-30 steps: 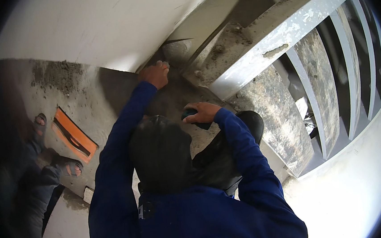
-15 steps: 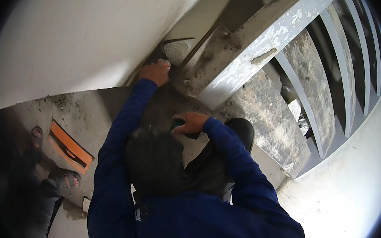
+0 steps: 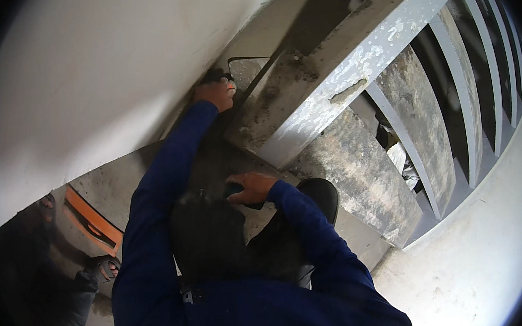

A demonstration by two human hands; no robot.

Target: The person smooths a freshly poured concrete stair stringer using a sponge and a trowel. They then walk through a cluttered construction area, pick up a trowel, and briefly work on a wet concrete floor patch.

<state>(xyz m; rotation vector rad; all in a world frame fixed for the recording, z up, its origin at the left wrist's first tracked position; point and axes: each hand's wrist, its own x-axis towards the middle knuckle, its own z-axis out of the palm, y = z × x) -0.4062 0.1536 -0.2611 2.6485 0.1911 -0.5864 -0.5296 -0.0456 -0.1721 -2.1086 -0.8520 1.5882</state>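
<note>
Work in the head view looks under way rather than finished, judging by both hands being busy. The left hand (image 3: 214, 95) reaches far into the corner where the white wall (image 3: 83, 85) runs down beside the beam (image 3: 357, 63); its fingers are curled, with a speck of orange at the tips, but whether they grip anything I cannot tell. The right hand (image 3: 254, 187) is closed round a dark teal thing (image 3: 233, 188), nearer and to the right, just beyond the person's dark knee (image 3: 208, 228) and apart from the corner. What the far hand has done there is too small and shaded to read, so the share done or left cannot be told; no part shows clearly as complete.

The floor (image 3: 112, 178) is dull, stained concrete, darker in shadow under the arms. Just right of the left hand sits a pale, dark-edged wedge (image 3: 246, 71). At right, grey slats (image 3: 404, 145) run off the beam past blotched slabs (image 3: 356, 161). At left, an orange strip (image 3: 95, 219) lies near another person's sandalled foot (image 3: 107, 270). Light falls unevenly across the cramped space.
</note>
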